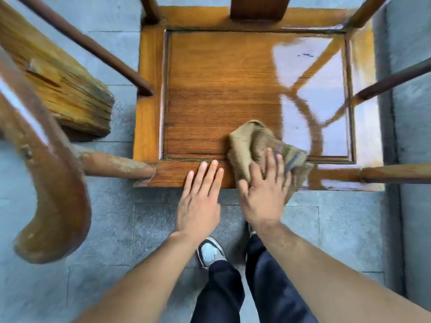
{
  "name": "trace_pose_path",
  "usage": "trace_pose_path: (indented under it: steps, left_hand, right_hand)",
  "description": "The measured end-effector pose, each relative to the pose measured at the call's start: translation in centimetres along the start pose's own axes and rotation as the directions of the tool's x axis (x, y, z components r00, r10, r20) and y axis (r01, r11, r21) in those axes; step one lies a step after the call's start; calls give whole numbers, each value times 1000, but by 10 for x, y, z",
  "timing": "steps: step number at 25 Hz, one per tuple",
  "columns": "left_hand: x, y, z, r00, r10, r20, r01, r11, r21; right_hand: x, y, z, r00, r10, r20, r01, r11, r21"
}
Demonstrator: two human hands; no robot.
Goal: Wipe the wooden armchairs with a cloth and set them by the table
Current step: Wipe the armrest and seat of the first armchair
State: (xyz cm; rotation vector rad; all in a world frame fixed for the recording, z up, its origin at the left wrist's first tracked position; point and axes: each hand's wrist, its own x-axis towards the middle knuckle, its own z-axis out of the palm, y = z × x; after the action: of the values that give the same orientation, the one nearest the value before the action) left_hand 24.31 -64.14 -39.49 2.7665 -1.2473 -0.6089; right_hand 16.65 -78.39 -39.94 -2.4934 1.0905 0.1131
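A wooden armchair stands below me, its square seat (221, 94) orange-brown, glossy and wet-looking on the right. A crumpled tan cloth (251, 145) lies on the seat's front right part. My right hand (265, 190) presses flat on the cloth with fingers spread. My left hand (200, 194) rests with straight fingers on the seat's front rail, just left of the cloth. The armrests and spindles frame the seat on both sides.
A curved wooden arm of a second chair (51, 183) and its worn backsplat (60, 78) fill the left side, close to the seat. Grey stone paving (338, 241) lies all round. My legs and shoes (212, 252) stand just in front of the chair.
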Motion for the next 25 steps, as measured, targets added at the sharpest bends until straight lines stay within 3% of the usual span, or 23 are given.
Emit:
trace_pose_path:
  steps: [5,9,11,16,21,25]
  left_hand:
    - [-75,-103,-2,983,-185,12,186,982,-37]
    - [-121,-110,0,916,-354,188,380,916,-129]
    - [-125,-94,-4,895,-359,265,407,900,-156]
    - [-95,-25,-26,905,-209,372,305,926,-224]
    - [-57,45,-85,929,-21,370,107,971,-212]
    - [-48,106,-146,926,89,368,-44,991,-129]
  right_hand:
    - [-15,-121,53,881,-423,211,429,903,16]
    - [-19,-98,38,760,-562,326,608,793,-51]
    - [-21,-61,13,714,-541,445,652,745,-141]
    - [-39,21,-62,873,-142,467,333,874,-355]
    - [-76,79,-135,906,97,413,4,972,-236]
    - [-109,123,-196,912,273,305,-266,962,-67]
